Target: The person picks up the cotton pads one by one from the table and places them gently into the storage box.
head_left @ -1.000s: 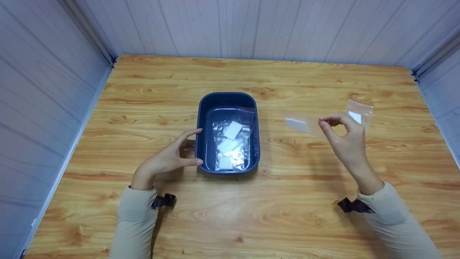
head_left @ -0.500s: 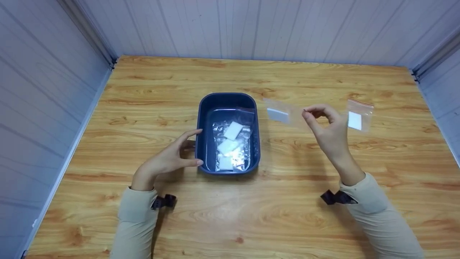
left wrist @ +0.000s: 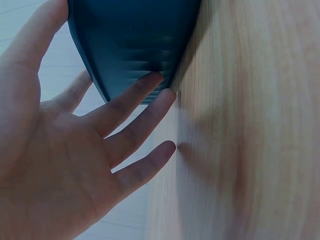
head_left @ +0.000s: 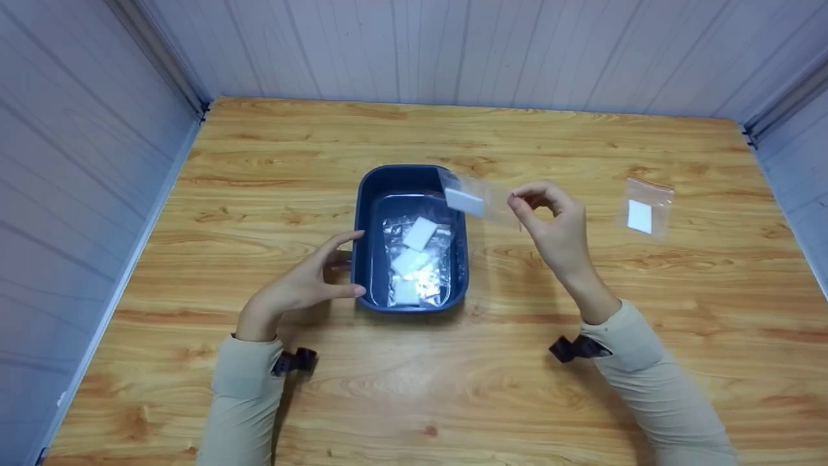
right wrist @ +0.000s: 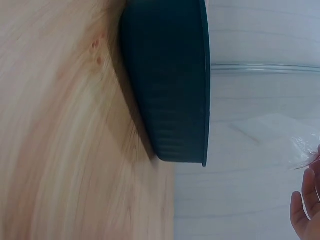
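Note:
A dark blue rectangular bin stands on the table, and several clear zip bags with white pieces lie in it, one white piece uppermost. My left hand rests against the bin's left side, thumb and index fingertips at the rim. In the left wrist view its fingers are spread along the outer wall. Between thumb and index finger, my right hand pinches the edge of a clear zip bag holding a white rectangular piece. That bag's far end overlaps the bin's upper right rim; in the right wrist view it hangs above rim height.
Another zip bag with a red closing strip and a white piece lies on the wooden table at the right. Pale panelled walls bound the table at the back and both sides.
My right hand has carried the pinched zip bag leftward, from beside the bin to its right rim. The bag on the table is now fully uncovered. My left hand and the bin stay put.

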A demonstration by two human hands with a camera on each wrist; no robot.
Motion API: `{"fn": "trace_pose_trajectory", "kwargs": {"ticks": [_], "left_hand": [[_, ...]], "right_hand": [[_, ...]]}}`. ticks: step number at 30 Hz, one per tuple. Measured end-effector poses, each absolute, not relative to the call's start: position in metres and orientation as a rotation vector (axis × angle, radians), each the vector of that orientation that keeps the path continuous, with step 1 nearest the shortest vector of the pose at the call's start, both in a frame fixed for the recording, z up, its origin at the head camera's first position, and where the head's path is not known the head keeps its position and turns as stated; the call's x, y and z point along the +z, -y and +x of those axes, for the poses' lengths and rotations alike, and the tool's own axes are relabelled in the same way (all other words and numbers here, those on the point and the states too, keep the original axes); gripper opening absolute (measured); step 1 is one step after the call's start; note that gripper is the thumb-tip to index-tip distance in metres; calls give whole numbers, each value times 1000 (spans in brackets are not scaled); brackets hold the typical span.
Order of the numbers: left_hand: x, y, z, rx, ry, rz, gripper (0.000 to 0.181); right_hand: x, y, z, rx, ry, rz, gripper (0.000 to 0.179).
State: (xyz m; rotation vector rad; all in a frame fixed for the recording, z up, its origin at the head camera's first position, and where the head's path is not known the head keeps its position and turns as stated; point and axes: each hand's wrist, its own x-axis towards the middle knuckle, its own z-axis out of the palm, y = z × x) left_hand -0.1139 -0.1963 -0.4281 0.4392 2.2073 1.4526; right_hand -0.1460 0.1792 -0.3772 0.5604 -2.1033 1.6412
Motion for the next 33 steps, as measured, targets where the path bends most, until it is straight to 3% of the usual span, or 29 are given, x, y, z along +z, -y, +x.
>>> {"fn": "trace_pose_trajectory", "kwargs": {"ticks": [33], "left_hand": [[-424,195,-113,1431,-2206,377,89]], "right_hand": [[-403,-112,-150,1805,2222,570,9]]}}
